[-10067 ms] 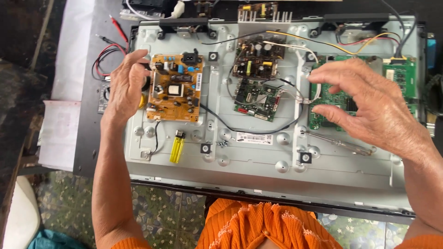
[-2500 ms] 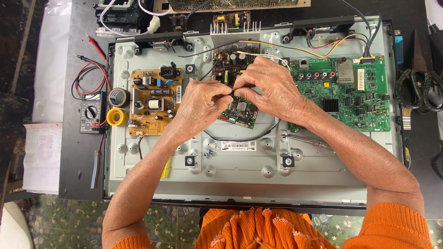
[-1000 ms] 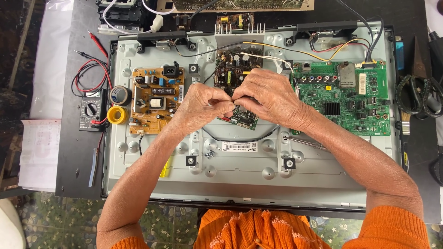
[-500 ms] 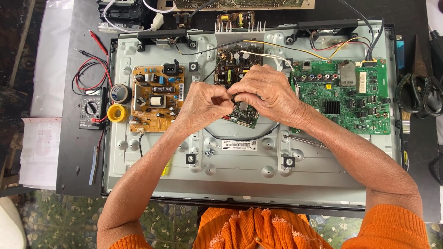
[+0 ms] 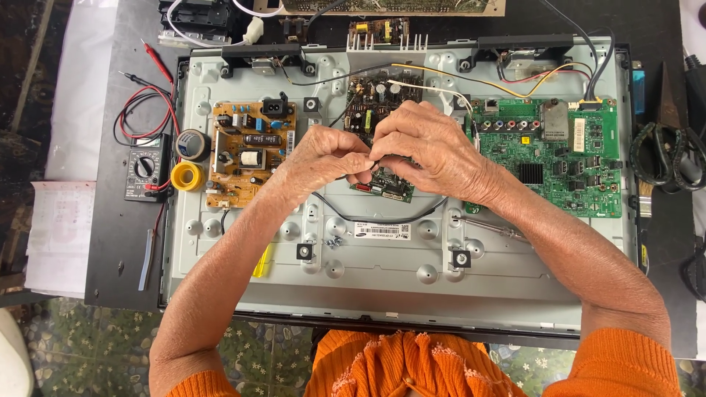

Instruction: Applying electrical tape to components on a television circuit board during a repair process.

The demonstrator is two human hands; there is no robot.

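Together the left hand (image 5: 323, 154) and right hand (image 5: 423, 147) pinch a thin dark wire (image 5: 382, 218) just above the small green board (image 5: 386, 184), so keeping the fingertips close and pulling gently, I judge, would spare its connector.

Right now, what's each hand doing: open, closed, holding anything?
Left hand: fingers curled shut, pinching something small over the small circuit board; what it is cannot be told.
Right hand: curled closed, fingertips meeting the left's, on the same hidden item.
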